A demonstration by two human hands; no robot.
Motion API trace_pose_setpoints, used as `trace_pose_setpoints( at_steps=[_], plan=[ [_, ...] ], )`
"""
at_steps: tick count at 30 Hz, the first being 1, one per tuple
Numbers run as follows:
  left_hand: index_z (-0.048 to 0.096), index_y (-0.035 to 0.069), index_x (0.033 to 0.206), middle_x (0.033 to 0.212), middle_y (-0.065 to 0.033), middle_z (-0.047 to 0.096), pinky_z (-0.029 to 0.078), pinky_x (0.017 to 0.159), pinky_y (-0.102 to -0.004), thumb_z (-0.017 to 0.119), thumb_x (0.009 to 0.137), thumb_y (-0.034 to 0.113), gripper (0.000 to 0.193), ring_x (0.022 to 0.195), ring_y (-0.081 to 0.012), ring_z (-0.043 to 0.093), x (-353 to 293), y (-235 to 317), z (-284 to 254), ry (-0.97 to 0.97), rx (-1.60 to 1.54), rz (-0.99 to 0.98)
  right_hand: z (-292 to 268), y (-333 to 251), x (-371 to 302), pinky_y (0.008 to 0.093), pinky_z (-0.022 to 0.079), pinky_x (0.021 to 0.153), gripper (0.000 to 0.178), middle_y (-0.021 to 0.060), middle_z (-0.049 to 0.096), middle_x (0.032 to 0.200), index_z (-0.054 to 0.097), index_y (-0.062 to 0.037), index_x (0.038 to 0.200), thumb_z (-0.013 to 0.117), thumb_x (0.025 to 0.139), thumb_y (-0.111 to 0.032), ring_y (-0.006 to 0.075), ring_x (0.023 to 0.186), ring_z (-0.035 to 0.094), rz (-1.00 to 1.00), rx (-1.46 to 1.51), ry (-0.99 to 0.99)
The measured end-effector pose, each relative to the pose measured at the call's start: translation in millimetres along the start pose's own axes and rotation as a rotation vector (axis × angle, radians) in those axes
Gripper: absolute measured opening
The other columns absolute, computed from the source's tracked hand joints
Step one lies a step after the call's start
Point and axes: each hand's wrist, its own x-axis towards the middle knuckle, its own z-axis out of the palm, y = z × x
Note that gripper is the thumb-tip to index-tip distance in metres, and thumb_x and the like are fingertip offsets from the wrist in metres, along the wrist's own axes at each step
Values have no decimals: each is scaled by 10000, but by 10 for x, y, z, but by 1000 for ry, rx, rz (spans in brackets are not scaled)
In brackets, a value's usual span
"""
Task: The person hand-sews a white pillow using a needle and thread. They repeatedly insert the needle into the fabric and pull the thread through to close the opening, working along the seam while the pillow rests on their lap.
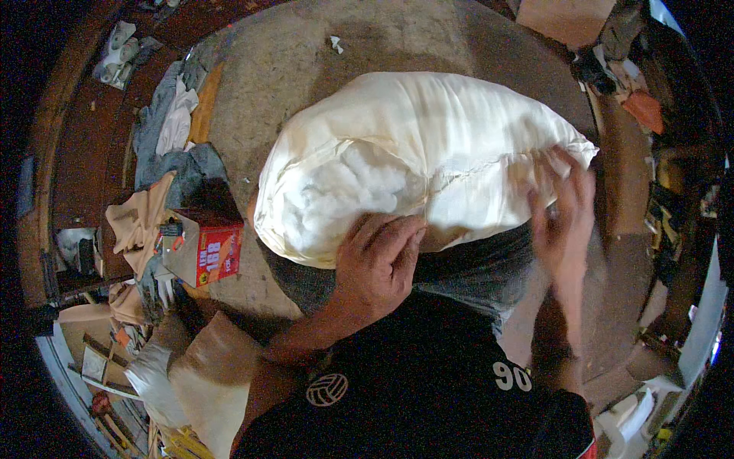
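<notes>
A plump cream-white cushion (474, 115) lies across my lap. At its left end the fabric gapes, and fluffy white stuffing (348, 183) shows inside. My left hand (378, 260) is closed on the near rim of that opening, its fingers curled over the fabric. My right hand (566, 210) is at the cushion's right end, smeared by motion. Its thumb stands apart from the fingers, and the fingertips reach over the cover close to the pointed corner. A creased seam runs along the cushion's middle toward that hand.
On the left stands a red and silver tin (214, 249) with a small tool on top. Grey cloth (191, 172) lies heaped behind it. Brown sheets (214, 375) lean at the lower left. A white scrap (336, 44) rests on the worn floor. More clutter lines the right side.
</notes>
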Motion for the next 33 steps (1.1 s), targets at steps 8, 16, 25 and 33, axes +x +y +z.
trace_pose_setpoints(
  at_steps=[8, 16, 25, 33],
  plan=[
    [612, 29, 1000, 1161, -139, 658, 416, 1048, -541, 625, 847, 51, 155, 1163, -364, 585, 598, -623, -62, -14, 320, 442, 345, 906, 216, 475, 417, 1046, 180, 168, 653, 1158, 655, -38, 1086, 611, 921, -96, 381, 1137, 587, -98, -99, 101],
    [588, 8, 1069, 1036, -202, 677, 545, 846, -449, 592, 853, -67, 229, 994, -394, 667, 200, -927, -20, 140, 138, 252, 450, 960, 148, 407, 518, 860, 156, 176, 690, 1002, 671, -20, 1027, 597, 927, -114, 370, 954, 663, 155, 65, 203],
    [500, 44, 1125, 945, -104, 614, 467, 978, -536, 543, 993, 76, 143, 961, -287, 650, 158, -837, -37, 250, -1098, 106, 550, 972, 106, 371, 523, 828, 173, 174, 687, 980, 671, -16, 1033, 587, 957, -147, 338, 907, 678, 224, 144, 234],
    [489, 91, 1072, 786, -37, 498, 483, 769, -421, 551, 1008, 176, 123, 690, -160, 470, -6, -903, -467, 255, -1187, 2, 514, 1016, 96, 373, 523, 811, 170, 174, 683, 949, 670, -12, 1028, 601, 954, -149, 335, 883, 675, 294, 164, 206]
  ],
)
